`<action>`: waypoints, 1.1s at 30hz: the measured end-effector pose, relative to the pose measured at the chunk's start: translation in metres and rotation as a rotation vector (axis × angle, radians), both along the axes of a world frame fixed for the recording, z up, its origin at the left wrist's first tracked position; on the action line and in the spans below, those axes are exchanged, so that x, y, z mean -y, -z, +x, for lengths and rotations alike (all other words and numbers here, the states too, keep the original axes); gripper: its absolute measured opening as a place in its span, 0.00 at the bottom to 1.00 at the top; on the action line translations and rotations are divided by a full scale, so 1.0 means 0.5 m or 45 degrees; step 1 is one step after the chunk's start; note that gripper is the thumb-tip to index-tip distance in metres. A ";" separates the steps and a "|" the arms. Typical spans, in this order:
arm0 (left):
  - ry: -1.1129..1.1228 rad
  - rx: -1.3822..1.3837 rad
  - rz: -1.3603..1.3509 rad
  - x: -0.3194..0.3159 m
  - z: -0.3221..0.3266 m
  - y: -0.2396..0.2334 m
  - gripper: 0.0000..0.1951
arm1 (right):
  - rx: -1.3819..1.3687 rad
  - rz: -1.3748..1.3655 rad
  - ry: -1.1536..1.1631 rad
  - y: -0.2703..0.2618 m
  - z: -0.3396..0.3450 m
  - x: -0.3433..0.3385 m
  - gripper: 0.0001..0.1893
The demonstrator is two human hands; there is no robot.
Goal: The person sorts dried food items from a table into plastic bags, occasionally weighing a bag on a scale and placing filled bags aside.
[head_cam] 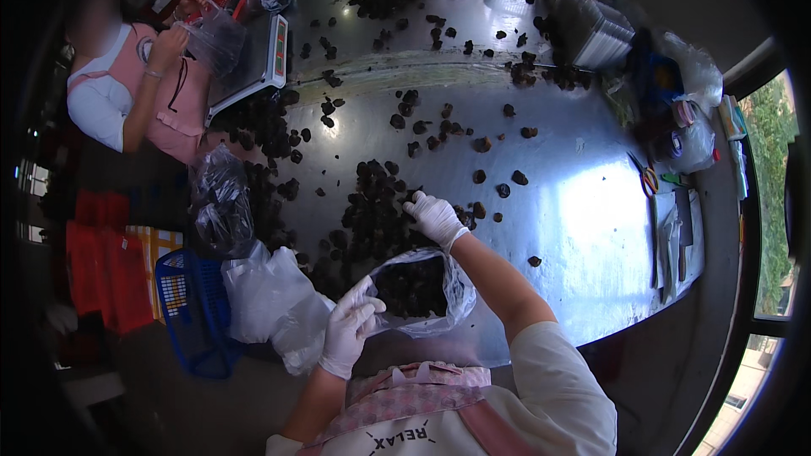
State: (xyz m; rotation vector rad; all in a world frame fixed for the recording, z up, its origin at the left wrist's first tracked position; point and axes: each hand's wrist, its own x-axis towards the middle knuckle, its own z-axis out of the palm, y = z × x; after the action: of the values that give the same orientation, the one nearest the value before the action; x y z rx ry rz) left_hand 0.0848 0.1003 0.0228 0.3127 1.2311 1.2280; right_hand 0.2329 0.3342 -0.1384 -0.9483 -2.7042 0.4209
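Note:
My left hand (pixel 352 323), in a white glove, grips the left rim of a clear plastic bag (pixel 461 296). Dark, wrinkled lumps fill much of the bag, which stands at the table's near edge with its mouth facing up. Beyond it, a heap of similar dark lumps (pixel 374 202) lies on the metal table (pixel 564 139); their exact kind is unclear. At the heap's right side is my right hand (pixel 437 218), also gloved in white. Its curled fingers pinch a small dark lump (pixel 415 192) at their tips. The palm side of this hand is hidden.
A co-worker (pixel 136 85) handles a clear bag beside a scale (pixel 276 54) at left. Nearby are a filled bag (pixel 222 202), white bags (pixel 279 297) and a blue basket (pixel 196 310). Scissors (pixel 646 178) and a knife (pixel 683 221) lie right; plastic trays (pixel 599 31) stand behind.

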 end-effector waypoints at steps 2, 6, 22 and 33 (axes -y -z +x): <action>-0.016 -0.076 0.001 -0.001 -0.006 0.018 0.28 | -0.189 -0.216 0.235 -0.013 0.009 0.001 0.17; -0.001 -0.152 -0.006 -0.021 -0.010 0.025 0.31 | -0.763 -0.617 0.651 -0.061 0.045 0.024 0.17; -0.087 -0.077 0.153 -0.043 0.004 -0.037 0.38 | -0.596 -0.757 0.146 -0.176 0.053 0.321 0.34; -0.201 0.001 0.298 0.003 -0.039 -0.074 0.34 | -0.481 -0.478 0.684 -0.111 0.239 0.312 0.23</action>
State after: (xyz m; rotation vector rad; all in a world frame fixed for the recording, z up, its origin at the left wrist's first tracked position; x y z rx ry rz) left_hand 0.0653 0.0987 0.0599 0.3912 1.1292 1.5130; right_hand 0.3523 0.1782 -0.0831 -1.4628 -1.9665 0.8974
